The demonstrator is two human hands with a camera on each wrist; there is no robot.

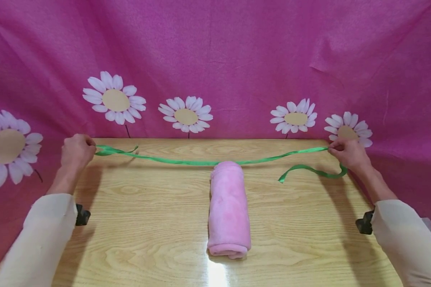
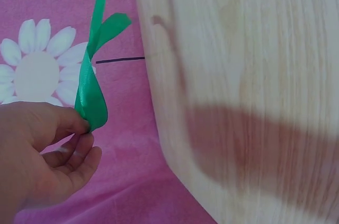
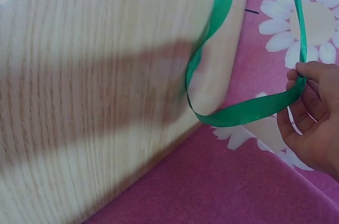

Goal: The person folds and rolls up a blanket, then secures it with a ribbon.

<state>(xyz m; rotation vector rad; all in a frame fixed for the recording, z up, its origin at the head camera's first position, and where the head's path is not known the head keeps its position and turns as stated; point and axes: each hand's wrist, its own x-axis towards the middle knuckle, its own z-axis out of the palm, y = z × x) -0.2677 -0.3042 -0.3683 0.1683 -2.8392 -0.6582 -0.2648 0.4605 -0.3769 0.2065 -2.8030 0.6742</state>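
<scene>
A green ribbon (image 1: 183,162) stretches across the far side of the table, sagging slightly in the middle by the far end of a rolled pink towel (image 1: 230,209). Whether ribbon and towel touch there, I cannot tell. My left hand (image 1: 77,151) pinches the ribbon between thumb and finger; in the left wrist view a loop and a short tail (image 2: 111,30) show beside the fingertips. On the other side, my right hand (image 1: 351,154) pinches it too. From that hand a longer loose end (image 3: 249,112) curls down over the table's corner.
The wooden table (image 1: 147,223) has a far edge against a magenta cloth (image 1: 230,59) printed with white daisies. Dark camera mounts sit on both wrists, the left mount (image 1: 82,215) and the right mount (image 1: 364,223). The towel lies lengthwise near the table's middle.
</scene>
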